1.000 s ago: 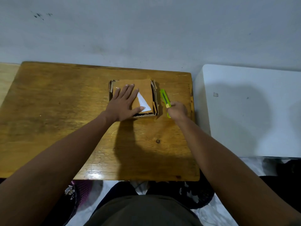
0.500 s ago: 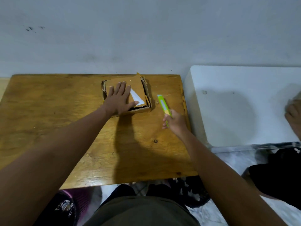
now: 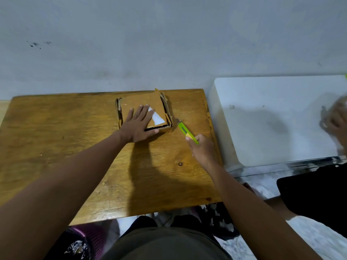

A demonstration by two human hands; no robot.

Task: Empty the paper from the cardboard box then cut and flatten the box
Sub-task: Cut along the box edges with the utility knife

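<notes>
Wooden table (image 3: 56, 147): box (image 3: 142, 102) under left grip (image 3: 138, 126), cutter (image 3: 186, 133) beside.

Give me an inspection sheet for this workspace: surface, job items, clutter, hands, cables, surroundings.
Surface: wooden table, glossy, against a grey wall.
Job's things: cardboard box flat-topped at the far edge, white paper showing; green cutter, blade out, pointing at the box's right near corner.
Clutter: nothing seen.
Hands: left hand pressing flat on the box; right hand grips the cutter.
Cables: nothing seen.
Surroundings: white table on the right, another person's hand on it, blurred.
</notes>
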